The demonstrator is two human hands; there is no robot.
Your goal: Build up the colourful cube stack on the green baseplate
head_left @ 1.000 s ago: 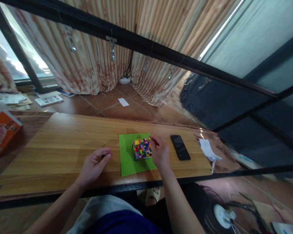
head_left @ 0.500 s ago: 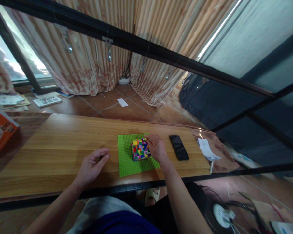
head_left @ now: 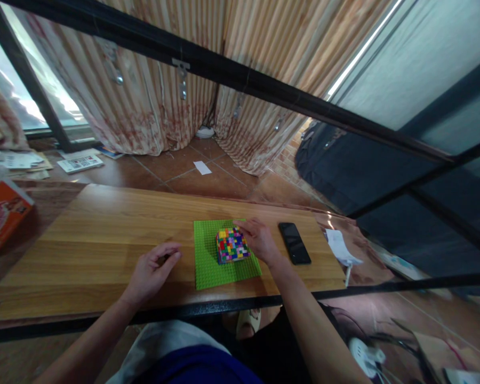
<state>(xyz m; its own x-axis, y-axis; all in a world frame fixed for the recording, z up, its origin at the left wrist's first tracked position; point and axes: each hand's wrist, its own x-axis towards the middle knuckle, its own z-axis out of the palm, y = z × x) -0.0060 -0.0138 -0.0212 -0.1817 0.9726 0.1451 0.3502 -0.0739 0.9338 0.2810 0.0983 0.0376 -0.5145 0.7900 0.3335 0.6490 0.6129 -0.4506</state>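
A block of many-coloured small bricks (head_left: 232, 245) stands on a green studded baseplate (head_left: 208, 269) in the middle of a wooden table (head_left: 96, 234). My right hand (head_left: 259, 240) rests against the block's right and far side, fingers curled over its top far corner. My left hand (head_left: 151, 271) lies on the bare wood to the left of the baseplate, fingers loosely curled with nothing in them, not touching the plate.
A black phone (head_left: 295, 243) lies just right of my right hand. A white slip of paper (head_left: 341, 246) sits at the table's right end. An orange box (head_left: 0, 216) stands off the left end. Black metal bars (head_left: 240, 80) cross overhead.
My right hand has slid from the block's right side toward its far top corner. My left hand has hardly moved.
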